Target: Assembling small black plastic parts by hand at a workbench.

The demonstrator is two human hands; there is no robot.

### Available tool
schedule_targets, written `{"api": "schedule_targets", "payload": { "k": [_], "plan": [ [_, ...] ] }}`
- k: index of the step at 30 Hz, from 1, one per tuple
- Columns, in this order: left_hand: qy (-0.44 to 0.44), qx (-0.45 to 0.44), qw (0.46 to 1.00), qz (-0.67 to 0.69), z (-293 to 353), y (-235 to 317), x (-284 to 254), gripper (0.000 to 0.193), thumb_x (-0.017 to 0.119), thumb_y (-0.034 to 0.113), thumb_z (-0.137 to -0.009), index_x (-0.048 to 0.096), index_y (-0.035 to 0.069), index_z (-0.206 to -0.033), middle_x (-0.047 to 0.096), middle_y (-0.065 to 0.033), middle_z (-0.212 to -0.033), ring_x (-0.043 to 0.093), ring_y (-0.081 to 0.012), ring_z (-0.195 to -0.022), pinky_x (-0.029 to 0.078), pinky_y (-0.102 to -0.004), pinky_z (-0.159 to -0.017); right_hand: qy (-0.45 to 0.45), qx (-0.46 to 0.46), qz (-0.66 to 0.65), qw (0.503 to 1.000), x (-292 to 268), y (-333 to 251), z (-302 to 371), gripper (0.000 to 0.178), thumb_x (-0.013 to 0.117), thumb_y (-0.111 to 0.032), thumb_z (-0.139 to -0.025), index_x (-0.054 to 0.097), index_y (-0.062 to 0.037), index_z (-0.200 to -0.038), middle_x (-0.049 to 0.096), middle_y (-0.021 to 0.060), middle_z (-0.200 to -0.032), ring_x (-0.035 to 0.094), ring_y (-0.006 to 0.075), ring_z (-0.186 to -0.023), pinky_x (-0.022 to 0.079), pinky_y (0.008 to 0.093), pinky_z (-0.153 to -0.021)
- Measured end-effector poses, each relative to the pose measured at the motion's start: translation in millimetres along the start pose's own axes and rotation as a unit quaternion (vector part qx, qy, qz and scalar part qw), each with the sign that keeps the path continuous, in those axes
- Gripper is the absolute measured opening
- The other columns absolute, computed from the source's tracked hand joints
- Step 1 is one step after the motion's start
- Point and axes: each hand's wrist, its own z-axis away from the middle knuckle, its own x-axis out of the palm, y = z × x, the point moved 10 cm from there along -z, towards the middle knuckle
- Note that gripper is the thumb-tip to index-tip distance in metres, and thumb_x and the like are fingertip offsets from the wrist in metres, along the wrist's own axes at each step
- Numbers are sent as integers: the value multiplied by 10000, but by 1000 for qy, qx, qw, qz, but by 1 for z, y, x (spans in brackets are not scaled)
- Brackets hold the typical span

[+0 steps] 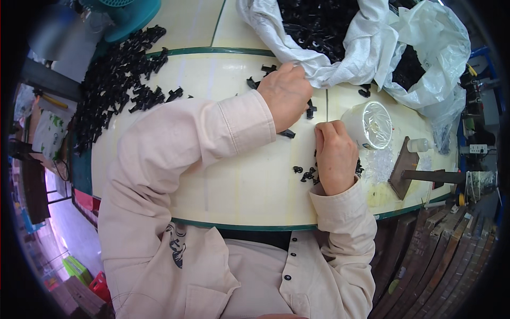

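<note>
My left hand (287,98) is closed, knuckles up, just below the mouth of a white woven sack (313,74) full of black plastic parts (319,32). A few loose black parts lie around it, one black part (312,110) by its fingertips. Over the near right of the table, my right hand (337,157) is closed with its fingers bent together, facing the left hand. Small black curved pieces (307,174) lie beside and partly beneath it. Whatever either hand grips is hidden by the fingers.
A large heap of black parts (109,87) covers the table's far left, near a teal fan base (130,24). To the right stand a wrapped white tub (353,119), a clear plastic bag (441,37), a small bottle (419,144) and a brown metal stand (399,167). Dark panels (425,250) lean below.
</note>
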Motion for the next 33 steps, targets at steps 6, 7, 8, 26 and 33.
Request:
{"api": "schedule_targets", "payload": {
  "k": [6, 7, 8, 26, 33],
  "plan": [
    [2, 41, 999, 19, -2, 5, 8, 104, 697, 112, -730, 693, 63, -822, 584, -66, -825, 548, -244, -888, 472, -357, -769, 62, 9, -83, 995, -26, 5, 7, 99, 661, -60, -797, 622, -27, -881, 601, 104, -847, 617, 271, -637, 497, 349, -540],
    [25, 53, 996, 65, 2, 5, -3, 99, 694, 104, -731, 683, 58, -818, 591, -60, -798, 555, -246, -853, 473, -355, -750, 64, 3, -90, 994, -33, -2, 6, 99, 661, -60, -797, 622, -27, -881, 601, 104, -847, 617, 271, -637, 497, 349, -540],
    [25, 57, 996, 63, 4, 9, -17, 99, 694, 104, -731, 683, 58, -818, 591, -60, -798, 555, -246, -853, 473, -355, -750, 87, 28, -178, 980, -45, 0, 8, 151, 681, -25, -778, 628, -16, -920, 616, 110, -866, 624, 246, -647, 499, 320, -532],
    [-122, -292, 665, 676, 132, 3, -13, 169, 668, 27, -832, 654, -1, -998, 673, -74, -923, 653, -136, -832, 528, -253, -740, -156, 99, -775, 605, 15, -40, 40, 114, 567, 20, -887, 583, 58, -993, 613, 111, -900, 605, 153, -693, 502, 248, -615],
    [-100, -223, 730, 639, 129, 2, -17, 213, 649, 134, -875, 630, -16, -1024, 668, -70, -877, 633, -96, -770, 520, -218, -665, -281, 185, -803, 492, 40, -54, 53, 134, 563, -25, -906, 568, 48, -1018, 614, 105, -897, 579, 140, -666, 477, 247, -596]
  ]
}}
